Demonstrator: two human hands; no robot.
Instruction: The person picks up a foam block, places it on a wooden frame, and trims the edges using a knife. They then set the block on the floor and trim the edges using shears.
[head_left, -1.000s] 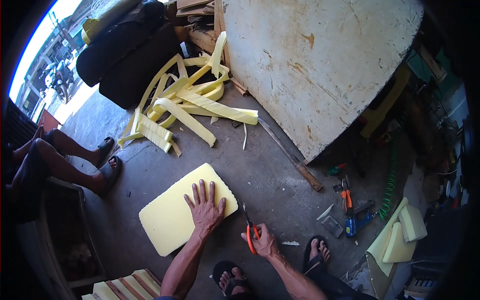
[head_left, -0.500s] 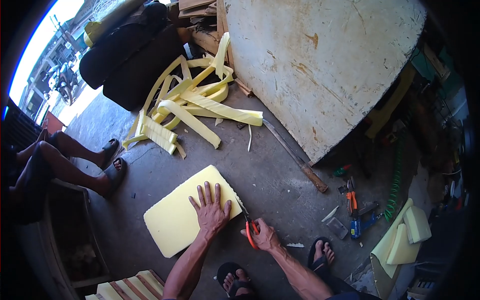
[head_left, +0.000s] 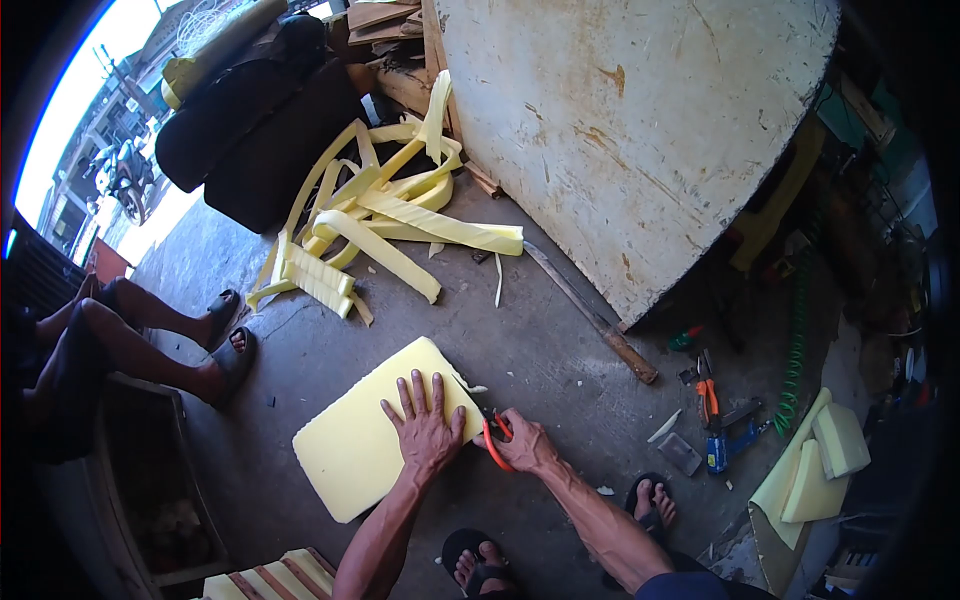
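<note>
A pale yellow foam slab (head_left: 350,440) lies flat on the concrete floor in front of me. My left hand (head_left: 428,437) is pressed on its right part, palm down with the fingers spread. My right hand (head_left: 526,443) grips a pair of scissors (head_left: 494,455) by the red-orange handles. The scissors are at the slab's right edge, and their blades are largely hidden there. A thin foam sliver (head_left: 468,384) sticks out from that edge just above the scissors.
Foam strips (head_left: 395,215) lie piled ahead, near a large scuffed white board (head_left: 640,130). A wooden-ended rod (head_left: 625,355), pliers (head_left: 706,388) and a blue tool (head_left: 718,452) lie at right, by foam blocks (head_left: 838,440). Another person's legs (head_left: 150,340) are at left.
My right hand and the scissors have moved slightly up and in against the slab's right edge. A sliver now stands away from that edge. My left hand stays flat on the foam.
</note>
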